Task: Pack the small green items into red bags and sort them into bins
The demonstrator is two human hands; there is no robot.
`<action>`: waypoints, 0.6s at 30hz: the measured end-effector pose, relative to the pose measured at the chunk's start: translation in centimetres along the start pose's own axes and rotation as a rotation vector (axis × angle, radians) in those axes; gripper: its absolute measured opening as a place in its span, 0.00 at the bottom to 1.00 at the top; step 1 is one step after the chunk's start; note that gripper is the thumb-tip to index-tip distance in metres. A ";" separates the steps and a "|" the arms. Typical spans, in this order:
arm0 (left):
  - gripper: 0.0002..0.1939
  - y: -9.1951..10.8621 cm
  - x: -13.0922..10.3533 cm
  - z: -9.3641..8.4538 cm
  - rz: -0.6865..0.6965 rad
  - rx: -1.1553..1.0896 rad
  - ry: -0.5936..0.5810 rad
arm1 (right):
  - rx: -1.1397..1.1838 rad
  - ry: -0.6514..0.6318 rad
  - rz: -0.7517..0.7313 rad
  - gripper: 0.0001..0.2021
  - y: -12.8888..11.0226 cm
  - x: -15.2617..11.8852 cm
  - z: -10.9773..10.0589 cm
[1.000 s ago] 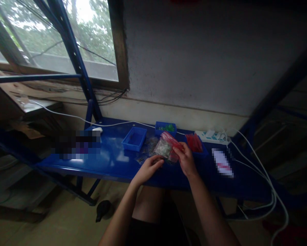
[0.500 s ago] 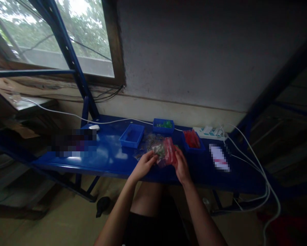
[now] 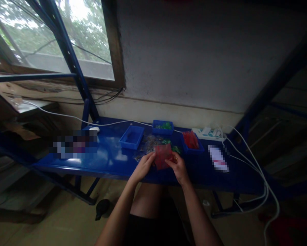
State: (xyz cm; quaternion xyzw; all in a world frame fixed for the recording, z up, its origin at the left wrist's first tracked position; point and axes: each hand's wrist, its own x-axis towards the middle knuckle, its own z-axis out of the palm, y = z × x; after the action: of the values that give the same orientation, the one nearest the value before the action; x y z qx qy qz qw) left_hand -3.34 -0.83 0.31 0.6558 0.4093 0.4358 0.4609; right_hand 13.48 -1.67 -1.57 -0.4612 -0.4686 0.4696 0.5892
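Note:
Between my two hands is a small red-tinted plastic bag (image 3: 163, 157), held above the front of the blue table. The fingers of my left hand (image 3: 144, 166) pinch its left edge. On the other side, my right hand (image 3: 178, 166) grips the right edge, thumb in front. What the bag holds, if anything, I cannot make out. Just behind it lies a pile of small clear packets (image 3: 152, 140) with greyish contents. Some green packets (image 3: 175, 148) lie beside that pile, partly covered by the bag and my right hand.
A blue tray (image 3: 132, 137) stands left of the pile. Behind it, another blue tray (image 3: 163, 126) holds green items. Red bags (image 3: 190, 140) fill a third tray at the right, near a white power strip (image 3: 209, 134) with cables. A white mouse (image 3: 94, 130) lies at the left.
The red bag has come round to lie flat toward me between both hands. The clear packet with greenish contents is out of my hands, and more green packets show on the table.

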 end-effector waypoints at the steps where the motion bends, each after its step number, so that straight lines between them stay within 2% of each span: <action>1: 0.21 0.1 0.0 0.0 -0.006 -0.009 -0.004 | -0.009 0.004 0.001 0.19 0.0 0.0 0.0; 6: 0.20 -0.1 0.0 0.1 -0.001 -0.025 -0.046 | -0.063 -0.019 -0.020 0.19 0.1 -0.1 -0.1; 9: 0.20 -0.6 0.2 0.1 0.014 0.024 -0.031 | -0.058 -0.057 -0.030 0.17 0.0 -0.2 -0.1; 13: 0.18 -0.6 0.1 0.1 0.029 0.062 -0.008 | -0.078 -0.031 -0.079 0.15 0.0 -0.3 -0.1; 18: 0.17 -0.6 0.1 0.0 0.045 0.073 -0.020 | -0.112 -0.030 -0.065 0.13 0.1 -0.3 -0.2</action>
State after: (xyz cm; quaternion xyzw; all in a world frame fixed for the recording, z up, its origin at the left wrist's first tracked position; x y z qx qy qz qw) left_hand -3.38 -0.60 -0.28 0.6855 0.4054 0.4243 0.4309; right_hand 13.62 -1.95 -1.76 -0.4710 -0.5177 0.4301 0.5703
